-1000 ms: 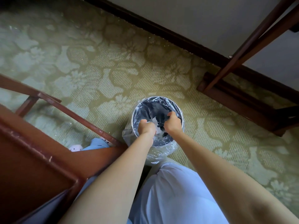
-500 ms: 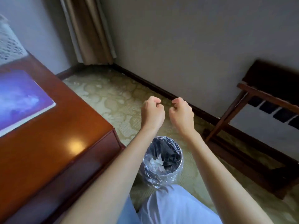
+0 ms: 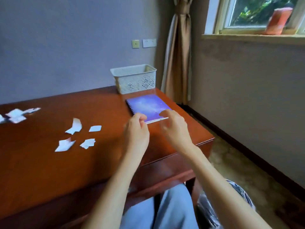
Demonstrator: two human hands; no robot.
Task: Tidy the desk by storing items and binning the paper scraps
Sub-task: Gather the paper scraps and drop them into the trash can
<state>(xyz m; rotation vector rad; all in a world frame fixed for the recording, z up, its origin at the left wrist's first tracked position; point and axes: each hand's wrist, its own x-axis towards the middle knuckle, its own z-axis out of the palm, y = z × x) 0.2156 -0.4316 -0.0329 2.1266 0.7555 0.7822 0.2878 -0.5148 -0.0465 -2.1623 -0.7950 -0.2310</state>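
Note:
Several white paper scraps (image 3: 76,128) lie on the left half of the red-brown wooden desk (image 3: 102,156), with a further cluster of scraps (image 3: 16,115) at the far left. A purple spiral notebook (image 3: 146,105) lies flat near the desk's right end, in front of a white lattice basket (image 3: 134,78). My left hand (image 3: 137,129) and my right hand (image 3: 175,128) hover side by side over the notebook's near edge, fingers loosely curled, holding nothing. The lined waste bin (image 3: 231,205) stands on the floor at the lower right, partly hidden by my right forearm.
The desk's right edge drops to patterned carpet (image 3: 231,162) beside a grey wall. A brown curtain (image 3: 179,52) hangs in the corner behind the basket. A window with a red object (image 3: 279,20) on its sill is at the top right. My knees sit under the desk's front.
Both hands have risen from inside the bin to above the desk, empty, fingers relaxing from fists. My view has swung up from the floor to the desktop.

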